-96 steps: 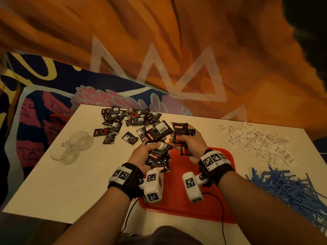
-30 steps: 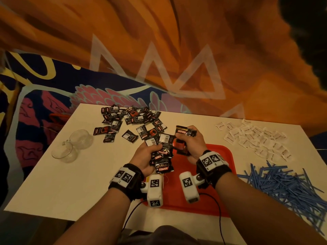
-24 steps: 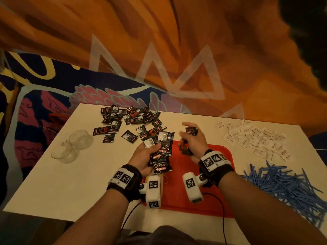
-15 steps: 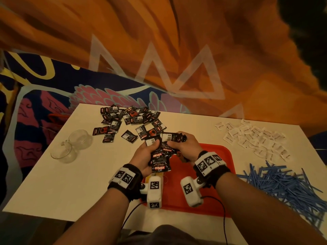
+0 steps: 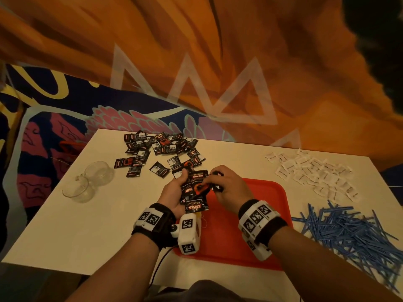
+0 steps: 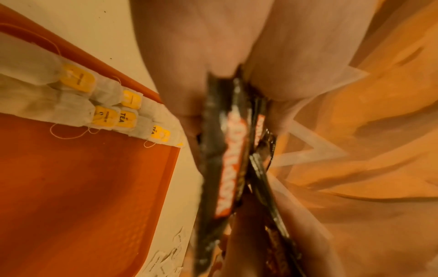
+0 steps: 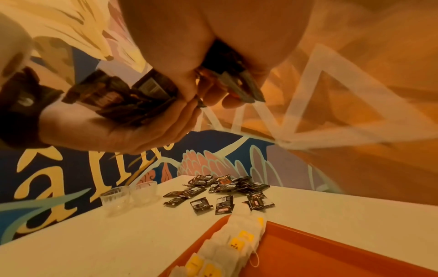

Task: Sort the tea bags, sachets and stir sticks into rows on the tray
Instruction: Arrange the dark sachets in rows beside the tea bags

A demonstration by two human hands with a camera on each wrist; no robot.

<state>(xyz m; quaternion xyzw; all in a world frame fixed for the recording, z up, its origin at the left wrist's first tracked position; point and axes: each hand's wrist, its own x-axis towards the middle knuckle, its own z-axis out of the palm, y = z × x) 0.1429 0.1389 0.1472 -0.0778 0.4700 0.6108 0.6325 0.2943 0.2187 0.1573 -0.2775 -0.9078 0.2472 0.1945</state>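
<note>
The tray [image 5: 268,216] holds only tea bags [image 6: 106,110] along its left edge. Above its far-left corner, the left hand [image 5: 174,192] grips a fanned stack of sachets [image 5: 194,192]; the right hand [image 5: 229,188] pinches a few more. The slick, uneven stack could slip and scatter over the tea bags.

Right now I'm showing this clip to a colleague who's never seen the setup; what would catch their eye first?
Probably the fan of black sachets gripped in the left hand above the red tray, with the right hand pinching more. Next, the row of yellow-tagged tea bags along the tray's left edge, and the blue stir sticks heaped on the right.
</note>
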